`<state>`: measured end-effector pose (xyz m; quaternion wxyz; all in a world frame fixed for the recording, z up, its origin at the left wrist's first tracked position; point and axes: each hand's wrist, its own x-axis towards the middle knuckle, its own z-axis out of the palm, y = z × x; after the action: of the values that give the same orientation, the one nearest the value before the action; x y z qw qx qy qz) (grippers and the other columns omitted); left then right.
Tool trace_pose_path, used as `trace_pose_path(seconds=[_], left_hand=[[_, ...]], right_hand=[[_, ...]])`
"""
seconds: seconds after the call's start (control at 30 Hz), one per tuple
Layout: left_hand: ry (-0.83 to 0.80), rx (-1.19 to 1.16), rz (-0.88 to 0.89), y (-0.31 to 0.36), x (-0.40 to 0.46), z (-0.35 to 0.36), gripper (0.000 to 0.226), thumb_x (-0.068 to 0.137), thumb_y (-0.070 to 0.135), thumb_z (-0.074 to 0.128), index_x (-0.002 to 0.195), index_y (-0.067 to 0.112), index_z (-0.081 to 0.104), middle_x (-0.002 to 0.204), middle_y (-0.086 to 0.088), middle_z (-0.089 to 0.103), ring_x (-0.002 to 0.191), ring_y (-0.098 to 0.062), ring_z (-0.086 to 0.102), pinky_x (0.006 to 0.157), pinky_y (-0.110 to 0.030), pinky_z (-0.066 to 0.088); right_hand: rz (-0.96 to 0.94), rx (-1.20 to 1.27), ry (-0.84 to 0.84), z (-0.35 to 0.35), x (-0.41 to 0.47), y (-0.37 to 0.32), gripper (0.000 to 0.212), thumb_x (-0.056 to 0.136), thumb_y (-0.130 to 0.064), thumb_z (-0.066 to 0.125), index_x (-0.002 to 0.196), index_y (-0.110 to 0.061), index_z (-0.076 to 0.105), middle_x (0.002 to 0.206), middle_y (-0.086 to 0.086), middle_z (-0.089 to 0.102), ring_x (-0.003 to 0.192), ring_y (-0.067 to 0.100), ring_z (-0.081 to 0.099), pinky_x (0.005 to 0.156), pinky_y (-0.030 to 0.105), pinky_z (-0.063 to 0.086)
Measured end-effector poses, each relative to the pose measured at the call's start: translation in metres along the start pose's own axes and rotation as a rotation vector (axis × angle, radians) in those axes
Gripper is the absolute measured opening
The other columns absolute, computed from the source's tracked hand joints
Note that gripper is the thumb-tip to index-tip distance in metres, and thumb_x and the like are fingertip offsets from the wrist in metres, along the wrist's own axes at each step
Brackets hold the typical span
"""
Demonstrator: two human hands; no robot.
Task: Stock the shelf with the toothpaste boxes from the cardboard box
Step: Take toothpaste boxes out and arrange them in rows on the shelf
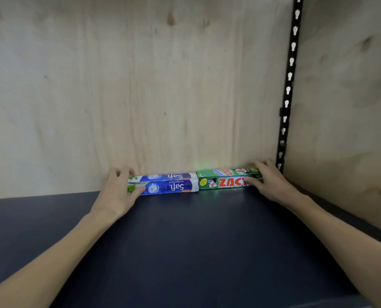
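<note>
A blue and white toothpaste box [169,185] lies lengthwise at the back of the dark shelf board [196,241], against the plywood back wall. End to end on its right lies a green toothpaste box [226,180] with red lettering. My left hand [118,190] grips the left end of the blue box, thumb on its front and fingers over its top. My right hand [267,178] grips the right end of the green box the same way. The cardboard box is out of view.
A plywood back wall [129,85] rises behind the boxes. A black slotted upright [288,85] runs down the right corner beside a plywood side panel [345,107]. The shelf's front edge is below the frame.
</note>
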<state>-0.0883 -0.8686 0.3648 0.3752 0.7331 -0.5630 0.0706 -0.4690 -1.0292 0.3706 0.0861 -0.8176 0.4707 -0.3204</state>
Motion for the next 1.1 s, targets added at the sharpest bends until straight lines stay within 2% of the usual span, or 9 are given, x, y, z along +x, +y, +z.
trace_pose_path(seconds=[0.17,0.33,0.47,0.57,0.63,0.8,0.93,1.0,1.1], left_hand=[[-0.033,0.020,-0.047,0.006,-0.022,-0.009,0.043,0.089,0.032,0.072,0.115,0.009,0.045,0.116,-0.004,0.038,0.100,-0.024,0.051,0.086,-0.031,0.041],[0.004,0.050,0.001,0.009,-0.020,-0.009,0.058,0.088,0.038,0.070,0.132,0.011,0.043,0.132,-0.009,0.038,0.119,-0.029,0.043,0.103,-0.037,0.038],[0.030,-0.016,0.061,0.026,-0.042,-0.016,0.063,0.090,0.042,0.067,0.140,0.013,0.043,0.137,-0.006,0.043,0.127,-0.029,0.040,0.108,-0.038,0.034],[0.030,-0.074,0.114,0.042,-0.078,-0.031,0.066,0.090,0.044,0.066,0.143,0.015,0.041,0.139,-0.001,0.045,0.131,-0.022,0.040,0.112,-0.037,0.034],[-0.002,-0.079,0.147,0.050,-0.101,-0.043,0.062,0.089,0.048,0.064,0.140,0.020,0.042,0.136,0.003,0.047,0.128,-0.019,0.045,0.110,-0.039,0.038],[-0.066,-0.108,0.234,0.080,-0.170,-0.073,0.043,0.091,0.047,0.063,0.127,0.025,0.055,0.116,0.011,0.058,0.110,-0.008,0.055,0.102,-0.039,0.045],[0.096,-0.158,0.294,0.094,-0.256,-0.081,0.031,0.094,0.039,0.063,0.123,0.029,0.060,0.123,0.016,0.058,0.124,-0.007,0.049,0.110,-0.034,0.034],[0.201,-0.141,0.331,0.087,-0.305,-0.074,0.036,0.093,0.031,0.064,0.128,0.025,0.059,0.131,0.013,0.054,0.133,-0.011,0.042,0.114,-0.032,0.029],[0.225,-0.286,0.252,0.066,-0.370,-0.054,0.033,0.093,0.027,0.064,0.126,0.023,0.060,0.126,0.012,0.056,0.128,-0.014,0.046,0.108,-0.032,0.037]], right_hand=[[-0.056,-0.068,-0.014,-0.004,-0.030,-0.017,0.053,0.100,-0.031,0.060,0.149,-0.026,0.040,0.127,0.005,0.043,0.119,0.028,0.053,0.106,0.042,0.045],[-0.045,-0.197,0.118,-0.004,-0.032,-0.027,0.072,0.096,-0.041,0.064,0.157,-0.028,0.028,0.141,0.013,0.042,0.132,0.032,0.041,0.110,0.051,0.040],[-0.109,-0.020,0.177,0.000,-0.056,-0.048,0.074,0.096,-0.044,0.063,0.157,-0.026,0.025,0.129,0.009,0.049,0.123,0.025,0.046,0.107,0.041,0.041],[-0.185,0.037,0.184,-0.005,-0.089,-0.072,0.073,0.095,-0.044,0.065,0.155,-0.020,0.030,0.130,0.006,0.050,0.124,0.022,0.046,0.108,0.038,0.038],[-0.236,0.086,0.158,-0.007,-0.113,-0.091,0.072,0.094,-0.043,0.066,0.153,-0.019,0.032,0.128,0.004,0.051,0.118,0.018,0.048,0.107,0.037,0.040],[-0.340,0.204,0.154,-0.012,-0.185,-0.139,0.059,0.094,-0.040,0.067,0.145,-0.021,0.045,0.099,-0.005,0.052,0.088,0.011,0.050,0.090,0.031,0.047],[-0.361,0.390,0.244,0.006,-0.269,-0.179,0.050,0.092,-0.025,0.072,0.138,-0.018,0.054,0.093,-0.005,0.053,0.082,0.013,0.051,0.080,0.018,0.041],[-0.332,0.478,0.258,0.024,-0.311,-0.188,0.050,0.093,-0.021,0.071,0.139,-0.021,0.052,0.094,-0.004,0.051,0.085,0.016,0.051,0.082,0.019,0.042],[-0.250,0.536,0.212,0.062,-0.364,-0.184,0.054,0.093,-0.023,0.071,0.142,-0.025,0.048,0.096,-0.005,0.050,0.090,0.017,0.052,0.084,0.016,0.042]])
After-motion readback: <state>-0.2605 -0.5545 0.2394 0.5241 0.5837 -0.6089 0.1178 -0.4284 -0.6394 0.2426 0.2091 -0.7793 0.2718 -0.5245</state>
